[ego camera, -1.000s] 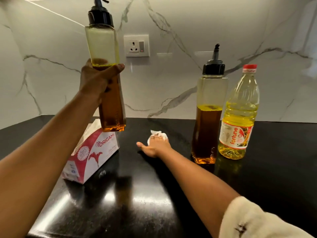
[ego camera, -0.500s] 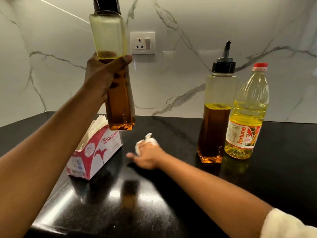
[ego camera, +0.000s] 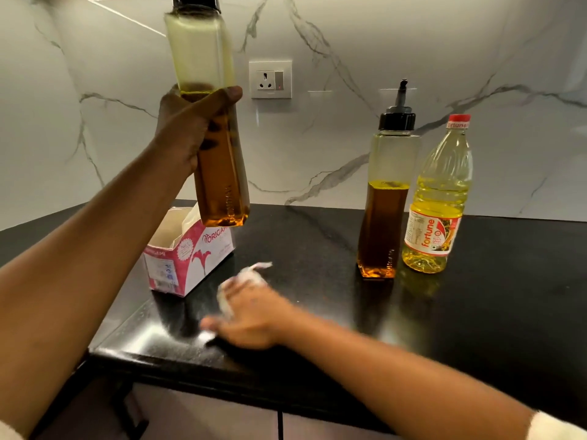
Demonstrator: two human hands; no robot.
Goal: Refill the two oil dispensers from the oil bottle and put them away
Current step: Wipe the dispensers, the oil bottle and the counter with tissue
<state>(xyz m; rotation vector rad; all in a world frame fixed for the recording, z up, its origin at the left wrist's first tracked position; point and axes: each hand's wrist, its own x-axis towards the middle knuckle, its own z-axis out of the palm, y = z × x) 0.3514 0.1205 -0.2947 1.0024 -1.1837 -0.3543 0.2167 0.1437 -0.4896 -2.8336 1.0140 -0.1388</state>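
Note:
My left hand (ego camera: 190, 128) grips a tall clear oil dispenser (ego camera: 219, 185) with a black cap, held upright in the air above the counter; amber oil fills it to about halfway. A second dispenser (ego camera: 384, 217) of the same kind, with a black spout, stands on the black counter at right. Just right of it stands the yellow oil bottle (ego camera: 440, 204) with a red cap and a "fortune" label. My right hand (ego camera: 251, 315), blurred, presses a crumpled white tissue (ego camera: 244, 277) onto the counter near its front edge.
A pink and white tissue box (ego camera: 187, 262) lies open on the black counter (ego camera: 492, 296) under the raised dispenser. A wall socket (ego camera: 270, 79) sits on the marble backsplash. The counter's front edge and cabinet fronts show below.
My right hand has slid the tissue toward the counter's front edge and to the left. The left hand keeps the dispenser raised, slightly higher in view.

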